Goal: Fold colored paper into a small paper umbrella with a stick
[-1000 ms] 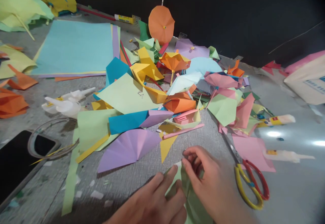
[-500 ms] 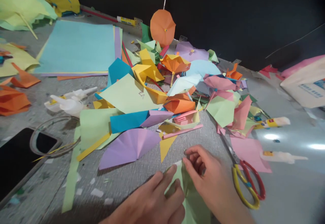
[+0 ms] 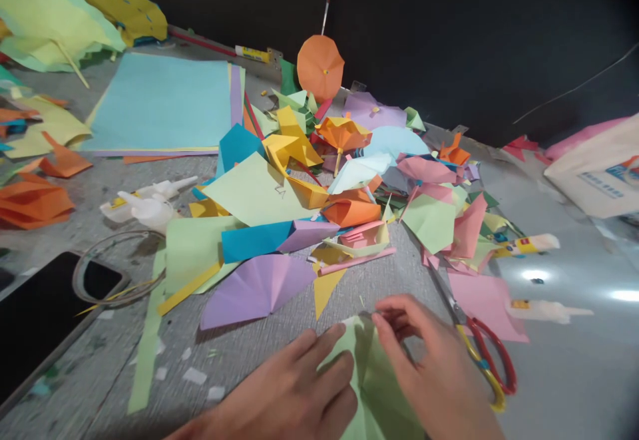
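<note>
A light green creased paper (image 3: pixel 369 387) lies at the bottom centre, running out of the frame. My left hand (image 3: pixel 309 387) rests on its left side, fingers bent and pressing near the upper edge. At its upper right corner my right hand (image 3: pixel 424 353) pinches the edge between thumb and index finger, other fingers curled. Above the hands lie a yellow paper triangle (image 3: pixel 328 288) and a folded purple paper fan (image 3: pixel 259 290). Scissors (image 3: pixel 492 353) with red and yellow handles are just right of my right hand.
Folded coloured papers are heaped across the middle. A phone (image 3: pixel 44 320) and glue bottles (image 3: pixel 152 210) are at left, with a blue paper stack (image 3: pixel 164 104) behind. Right are pink paper (image 3: pixel 486 303), a glue bottle (image 3: pixel 544 310) and a white bag (image 3: pixel 599 174).
My right hand has shifted slightly right along the green paper's upper edge, showing more of the paper between the hands. The camera view has shifted slightly.
</note>
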Demonstrator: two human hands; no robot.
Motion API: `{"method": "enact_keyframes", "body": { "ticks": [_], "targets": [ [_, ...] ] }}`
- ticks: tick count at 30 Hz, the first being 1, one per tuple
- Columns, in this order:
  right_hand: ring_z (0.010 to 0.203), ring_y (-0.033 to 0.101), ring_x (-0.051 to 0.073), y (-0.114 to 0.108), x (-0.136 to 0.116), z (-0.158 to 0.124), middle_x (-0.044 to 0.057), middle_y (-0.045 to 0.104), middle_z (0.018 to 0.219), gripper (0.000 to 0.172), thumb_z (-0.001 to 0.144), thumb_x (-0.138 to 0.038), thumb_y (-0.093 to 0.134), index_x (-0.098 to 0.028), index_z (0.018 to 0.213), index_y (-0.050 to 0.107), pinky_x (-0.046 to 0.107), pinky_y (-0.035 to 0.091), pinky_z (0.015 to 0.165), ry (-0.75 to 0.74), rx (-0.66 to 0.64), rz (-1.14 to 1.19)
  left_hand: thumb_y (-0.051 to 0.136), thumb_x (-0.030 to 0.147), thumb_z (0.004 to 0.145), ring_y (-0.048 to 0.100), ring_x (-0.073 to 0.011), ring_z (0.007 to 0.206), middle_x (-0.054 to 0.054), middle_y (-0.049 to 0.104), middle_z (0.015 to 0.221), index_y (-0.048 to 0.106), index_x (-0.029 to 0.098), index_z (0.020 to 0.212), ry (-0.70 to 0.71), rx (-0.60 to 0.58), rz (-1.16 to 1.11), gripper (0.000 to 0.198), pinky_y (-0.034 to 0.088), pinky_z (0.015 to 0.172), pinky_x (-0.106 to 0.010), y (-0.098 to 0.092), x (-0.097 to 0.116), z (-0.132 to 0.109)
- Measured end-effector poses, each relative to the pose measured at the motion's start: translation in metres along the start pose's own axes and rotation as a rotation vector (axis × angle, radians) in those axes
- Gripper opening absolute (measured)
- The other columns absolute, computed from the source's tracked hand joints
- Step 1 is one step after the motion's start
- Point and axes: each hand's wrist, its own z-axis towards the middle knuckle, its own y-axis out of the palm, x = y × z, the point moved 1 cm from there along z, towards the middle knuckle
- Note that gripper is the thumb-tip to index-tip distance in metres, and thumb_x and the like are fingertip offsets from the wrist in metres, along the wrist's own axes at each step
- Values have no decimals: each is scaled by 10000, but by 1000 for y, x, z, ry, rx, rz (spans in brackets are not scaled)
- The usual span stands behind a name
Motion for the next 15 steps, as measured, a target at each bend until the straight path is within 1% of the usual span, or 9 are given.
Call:
{"method": "enact_keyframes", "body": {
  "ticks": [1, 3, 4, 8, 10, 13, 15],
  "targets": [
    [711, 720, 153, 0, 0, -4, -33, 738, 832, 59, 1014, -322, 606, -284, 996, 648, 242, 569, 662, -36, 1, -4, 602, 264, 1030, 651, -278, 1234, -90, 747, 1157, 699, 175, 1038, -3, 2, -18, 132, 531, 1004, -387, 3, -2, 0],
    [736, 726, 151, 0, 1, -12, -35, 733, 846, 55, 1018, -289, 592, -285, 998, 643, 235, 574, 675, -103, -12, -6, 555, 221, 1052, 686, -258, 1127, -84, 753, 1116, 686, 167, 995, 18, 60, -59, 152, 541, 961, -368, 9, -5, 0],
    [753, 730, 149, -1, 2, -16, -34, 731, 857, 63, 1020, -269, 581, -284, 1000, 638, 231, 576, 683, -128, -32, -6, 532, 224, 1067, 686, -257, 1110, -91, 749, 1132, 679, 158, 1012, 20, 62, -83, 170, 541, 962, -373, 12, -7, 0],
    [831, 742, 141, -5, 1, -29, -35, 736, 916, 100, 1022, -203, 555, -280, 1014, 618, 228, 585, 737, -159, -162, -16, 466, 122, 1073, 674, -230, 1016, -90, 726, 1139, 642, 154, 995, -60, 110, -211, 195, 535, 927, -371, 16, -13, -3],
    [841, 742, 142, -6, -1, -33, -32, 737, 931, 119, 1020, -177, 545, -273, 1013, 614, 232, 586, 742, -167, -200, -13, 419, 94, 1078, 670, -223, 1033, -90, 713, 1181, 630, 161, 1004, -97, 156, -259, 233, 531, 937, -362, 14, -15, -4],
    [875, 740, 155, -6, -4, -38, -14, 736, 956, 155, 996, -122, 553, -259, 1011, 622, 248, 592, 752, -187, -231, -46, 391, 119, 1100, 651, -212, 1161, -94, 681, 1281, 622, 173, 1081, -179, 257, -302, 238, 518, 1018, -331, 10, -18, -4],
    [911, 741, 170, -8, -6, -39, -2, 739, 981, 187, 964, -79, 576, -250, 1012, 635, 263, 600, 768, -228, -246, -80, 417, 123, 1100, 660, -176, 1115, -72, 683, 1213, 609, 187, 1067, -250, 308, -362, 206, 523, 993, -278, 7, -19, -2]
  ]
}}
